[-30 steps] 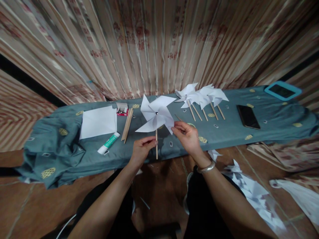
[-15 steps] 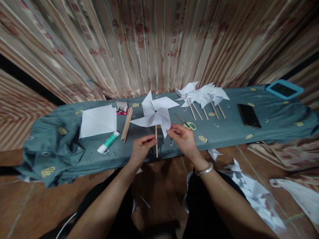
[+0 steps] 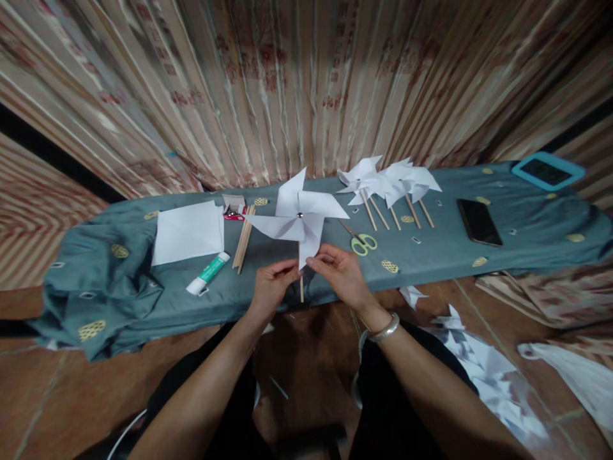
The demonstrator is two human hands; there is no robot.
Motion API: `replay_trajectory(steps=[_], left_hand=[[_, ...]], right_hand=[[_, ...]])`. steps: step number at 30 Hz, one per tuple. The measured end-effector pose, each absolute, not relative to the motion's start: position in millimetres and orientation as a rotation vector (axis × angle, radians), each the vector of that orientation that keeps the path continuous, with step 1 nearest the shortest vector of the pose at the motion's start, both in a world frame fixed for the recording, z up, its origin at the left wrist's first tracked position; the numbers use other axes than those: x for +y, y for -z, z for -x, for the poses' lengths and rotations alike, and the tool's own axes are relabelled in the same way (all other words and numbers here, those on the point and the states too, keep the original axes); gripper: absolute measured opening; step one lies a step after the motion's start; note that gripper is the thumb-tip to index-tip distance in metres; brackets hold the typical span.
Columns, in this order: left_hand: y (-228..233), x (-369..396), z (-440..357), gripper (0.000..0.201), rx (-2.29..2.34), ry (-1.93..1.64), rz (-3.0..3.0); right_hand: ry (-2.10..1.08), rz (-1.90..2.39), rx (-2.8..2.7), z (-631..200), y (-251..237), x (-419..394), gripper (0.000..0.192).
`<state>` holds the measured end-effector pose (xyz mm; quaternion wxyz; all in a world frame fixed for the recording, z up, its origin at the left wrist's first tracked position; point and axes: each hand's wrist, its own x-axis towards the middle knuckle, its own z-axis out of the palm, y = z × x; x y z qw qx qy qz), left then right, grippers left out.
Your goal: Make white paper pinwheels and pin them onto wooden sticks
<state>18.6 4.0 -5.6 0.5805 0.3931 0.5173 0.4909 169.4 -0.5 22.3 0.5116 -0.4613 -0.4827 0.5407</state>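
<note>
A white paper pinwheel (image 3: 288, 225) with a shiny pin at its centre stands upright over the middle of the table. My left hand (image 3: 272, 287) is closed, pinching the pinwheel's wooden stick (image 3: 301, 291) below the paper. Thumb and fingers of my right hand (image 3: 341, 271) meet at the tip of the lowest blade, just in front of the stick. To the right of the pinwheel lie green-handled scissors (image 3: 364, 245). Several wooden sticks (image 3: 243, 246) lie to its left, beside a small red box (image 3: 234, 212) of pins.
A stack of white paper (image 3: 188, 233) and a glue stick (image 3: 208, 273) occupy the left of the cloth-covered table (image 3: 431, 255). Finished pinwheels (image 3: 400, 182) lie at the back right, near a phone (image 3: 479, 222) and a blue-framed device (image 3: 548, 171). Folded paper pieces (image 3: 488, 374) are on the floor.
The pinwheel's blades have turned clockwise a little, the lowest tip swinging left to the stick. My right hand has moved left with that tip, closer to my left hand, which stays put.
</note>
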Motion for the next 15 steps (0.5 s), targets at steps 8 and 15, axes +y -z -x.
replay_trajectory(steps=[8,15], left_hand=[[5,5,-18,0.042,1.252,-1.144,-0.886],[6,0,-20,0.040,1.218,-1.063,-0.899]], right_hand=[[-1.065,1.221,-1.215,-201,-29,14,0.031],[-0.536,1.344,-1.235,-241,-23,45,0.033]])
